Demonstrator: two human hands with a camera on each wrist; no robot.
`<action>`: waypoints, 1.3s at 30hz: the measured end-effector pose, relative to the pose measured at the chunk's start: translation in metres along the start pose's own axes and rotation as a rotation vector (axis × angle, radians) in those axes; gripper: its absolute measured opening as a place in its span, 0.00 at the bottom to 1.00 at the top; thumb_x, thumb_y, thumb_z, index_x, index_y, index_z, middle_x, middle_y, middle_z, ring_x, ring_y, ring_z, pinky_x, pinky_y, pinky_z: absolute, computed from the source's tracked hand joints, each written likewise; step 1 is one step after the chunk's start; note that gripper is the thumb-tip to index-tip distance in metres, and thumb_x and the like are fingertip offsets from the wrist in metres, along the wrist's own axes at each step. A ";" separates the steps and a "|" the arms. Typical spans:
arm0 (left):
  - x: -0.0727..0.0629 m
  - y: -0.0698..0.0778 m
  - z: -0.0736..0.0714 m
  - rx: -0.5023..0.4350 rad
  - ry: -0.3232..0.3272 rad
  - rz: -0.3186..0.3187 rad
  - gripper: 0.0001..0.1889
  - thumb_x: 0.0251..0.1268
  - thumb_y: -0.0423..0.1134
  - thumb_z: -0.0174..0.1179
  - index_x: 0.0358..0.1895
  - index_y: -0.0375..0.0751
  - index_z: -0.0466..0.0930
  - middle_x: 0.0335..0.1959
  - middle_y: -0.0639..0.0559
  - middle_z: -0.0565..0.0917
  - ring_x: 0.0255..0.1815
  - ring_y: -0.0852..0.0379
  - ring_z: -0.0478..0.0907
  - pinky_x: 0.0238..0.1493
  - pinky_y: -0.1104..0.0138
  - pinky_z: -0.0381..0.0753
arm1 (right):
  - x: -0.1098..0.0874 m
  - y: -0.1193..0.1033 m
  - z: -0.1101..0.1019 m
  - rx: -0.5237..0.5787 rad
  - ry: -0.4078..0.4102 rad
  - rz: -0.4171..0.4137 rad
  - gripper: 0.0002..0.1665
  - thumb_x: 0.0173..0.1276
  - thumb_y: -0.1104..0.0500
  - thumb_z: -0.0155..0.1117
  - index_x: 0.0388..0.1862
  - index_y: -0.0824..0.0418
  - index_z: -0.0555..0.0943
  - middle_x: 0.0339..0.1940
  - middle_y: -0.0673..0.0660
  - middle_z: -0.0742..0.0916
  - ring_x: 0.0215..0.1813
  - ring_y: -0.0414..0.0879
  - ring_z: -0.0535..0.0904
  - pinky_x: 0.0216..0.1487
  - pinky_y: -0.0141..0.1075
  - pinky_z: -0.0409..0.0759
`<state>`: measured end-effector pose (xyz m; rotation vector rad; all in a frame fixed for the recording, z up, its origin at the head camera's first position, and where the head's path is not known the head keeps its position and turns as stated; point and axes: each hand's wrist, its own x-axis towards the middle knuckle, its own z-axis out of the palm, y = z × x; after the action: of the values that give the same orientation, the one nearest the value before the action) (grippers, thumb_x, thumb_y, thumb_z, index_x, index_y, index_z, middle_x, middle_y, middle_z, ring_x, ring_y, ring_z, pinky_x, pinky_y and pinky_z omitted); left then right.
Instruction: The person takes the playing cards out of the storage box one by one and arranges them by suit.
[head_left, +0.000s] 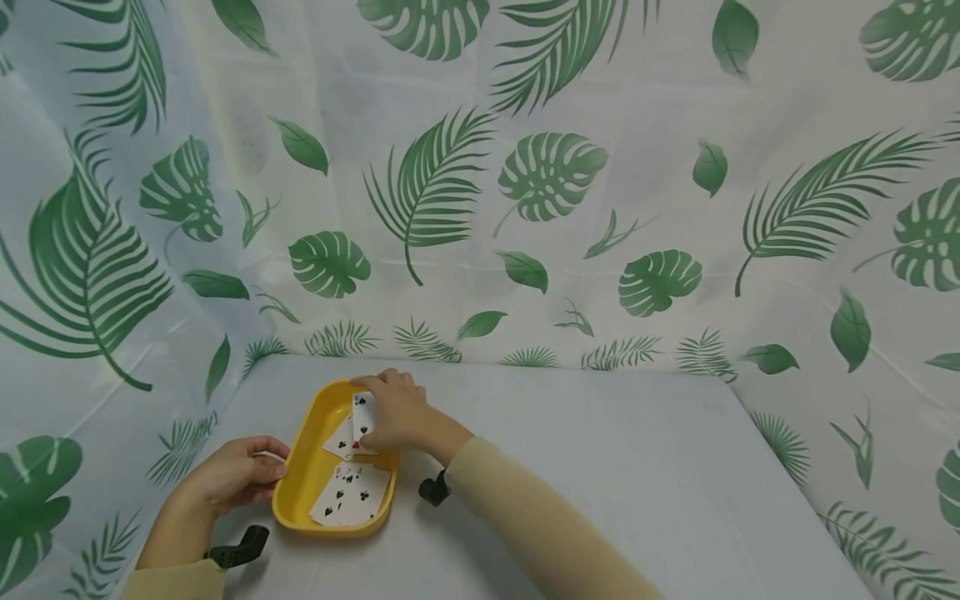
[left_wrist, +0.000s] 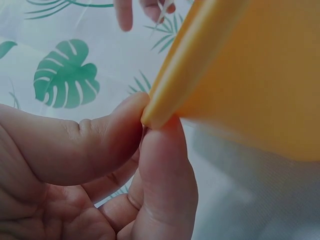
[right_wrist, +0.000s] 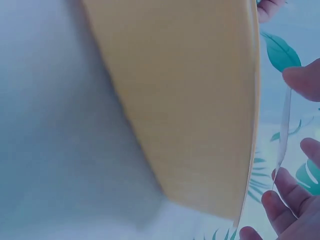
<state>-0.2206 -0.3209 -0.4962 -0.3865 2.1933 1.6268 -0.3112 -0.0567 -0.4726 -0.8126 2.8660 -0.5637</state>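
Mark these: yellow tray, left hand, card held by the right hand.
yellow tray [head_left: 311, 467], head view, bare inner floor
left hand [head_left: 233, 473], head view, back of the hand
held card [head_left: 363, 415], head view, printed face

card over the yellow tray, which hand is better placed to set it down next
The right hand, probably: it holds that card over the yellow tray, while the left hand pinches the tray's rim.
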 end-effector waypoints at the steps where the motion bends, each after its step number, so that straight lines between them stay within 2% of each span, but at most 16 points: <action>1: 0.000 0.000 0.000 0.000 0.001 0.000 0.15 0.69 0.27 0.66 0.56 0.30 0.77 0.35 0.47 0.87 0.29 0.54 0.84 0.33 0.66 0.89 | -0.002 0.002 -0.002 0.014 -0.003 0.004 0.55 0.56 0.43 0.85 0.81 0.31 0.69 0.73 0.50 0.77 0.69 0.48 0.69 0.69 0.48 0.72; 10: 0.000 0.000 0.000 0.005 0.002 -0.010 0.15 0.69 0.27 0.66 0.56 0.31 0.77 0.34 0.47 0.87 0.27 0.54 0.83 0.32 0.65 0.88 | -0.024 0.022 -0.017 0.137 -0.011 0.063 0.52 0.58 0.47 0.84 0.81 0.34 0.70 0.75 0.54 0.75 0.70 0.52 0.70 0.69 0.52 0.75; 18: -0.001 0.000 -0.002 -0.005 0.002 -0.025 0.15 0.71 0.26 0.65 0.57 0.30 0.76 0.35 0.46 0.86 0.29 0.54 0.84 0.34 0.65 0.89 | -0.037 0.053 -0.018 0.158 0.024 0.081 0.56 0.56 0.44 0.84 0.82 0.34 0.67 0.74 0.54 0.77 0.70 0.53 0.71 0.70 0.57 0.75; 24: 0.001 0.001 0.001 0.001 0.020 -0.026 0.17 0.71 0.27 0.65 0.59 0.30 0.76 0.36 0.46 0.86 0.30 0.53 0.84 0.35 0.64 0.89 | -0.045 0.077 -0.014 0.169 0.031 0.139 0.57 0.55 0.48 0.85 0.82 0.38 0.67 0.73 0.56 0.78 0.71 0.55 0.71 0.71 0.61 0.72; 34: 0.000 0.000 0.000 -0.009 0.017 -0.017 0.15 0.71 0.26 0.65 0.57 0.30 0.77 0.35 0.47 0.86 0.28 0.54 0.83 0.34 0.65 0.89 | -0.045 0.091 -0.004 0.186 0.026 0.182 0.55 0.54 0.48 0.86 0.81 0.41 0.70 0.72 0.59 0.79 0.72 0.58 0.72 0.71 0.64 0.71; 39: 0.000 0.001 0.001 -0.002 0.011 -0.018 0.15 0.71 0.27 0.64 0.58 0.30 0.76 0.35 0.47 0.85 0.28 0.54 0.83 0.34 0.65 0.89 | -0.040 0.096 0.006 0.153 0.014 0.217 0.55 0.53 0.47 0.86 0.80 0.42 0.71 0.72 0.57 0.79 0.72 0.57 0.73 0.72 0.64 0.70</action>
<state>-0.2210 -0.3193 -0.4957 -0.4157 2.1898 1.6217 -0.3226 0.0385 -0.5144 -0.4687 2.8304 -0.7496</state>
